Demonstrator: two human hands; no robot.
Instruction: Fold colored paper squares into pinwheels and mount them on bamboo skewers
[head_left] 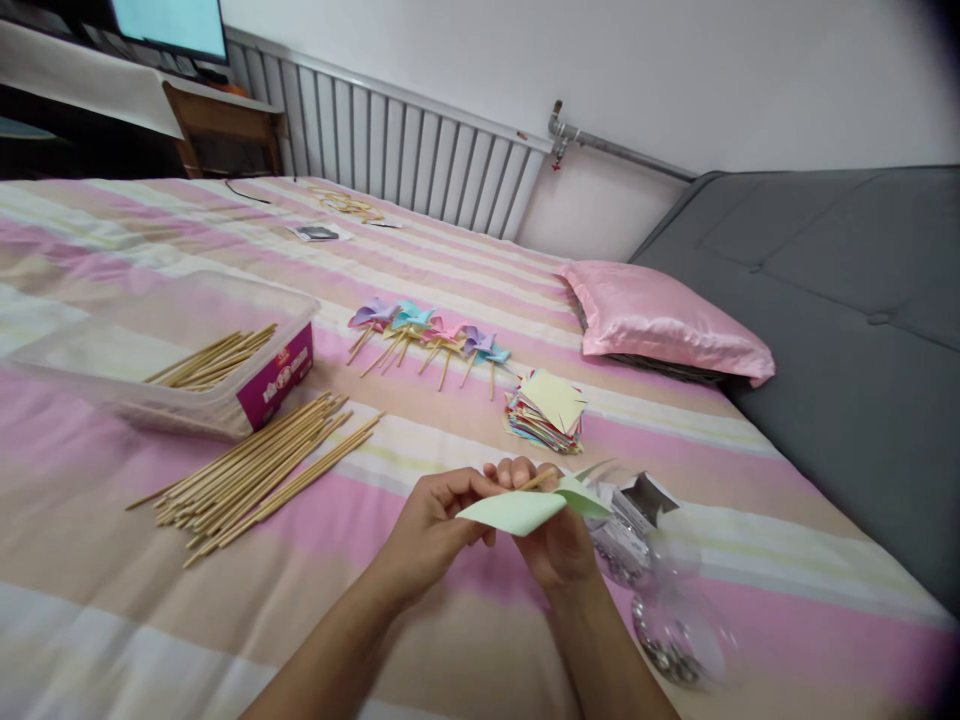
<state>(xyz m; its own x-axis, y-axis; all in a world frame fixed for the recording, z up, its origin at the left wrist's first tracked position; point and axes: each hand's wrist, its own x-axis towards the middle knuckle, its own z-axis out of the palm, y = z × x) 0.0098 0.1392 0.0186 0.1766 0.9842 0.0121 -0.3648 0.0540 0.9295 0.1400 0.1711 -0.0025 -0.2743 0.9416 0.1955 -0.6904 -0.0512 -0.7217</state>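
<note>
My left hand (431,528) and my right hand (551,535) are close together above the striped bed sheet (480,300), both pinching a light green folded paper pinwheel (529,507). A thin wooden stick (536,481) pokes out between my fingers at the paper. A loose heap of wooden sticks (255,470) lies to the left of my hands. Beyond my hands sits a stack of coloured paper squares (547,412). A row of several finished paper pinwheels (427,335) on sticks lies further back.
A clear plastic tub (187,350) with sticks in it stands at the left. Clear plastic bags or containers of small shiny items (660,600) lie right of my hands. A pink pillow (660,320) and a grey headboard (840,330) are at the right; a radiator (390,140) stands behind.
</note>
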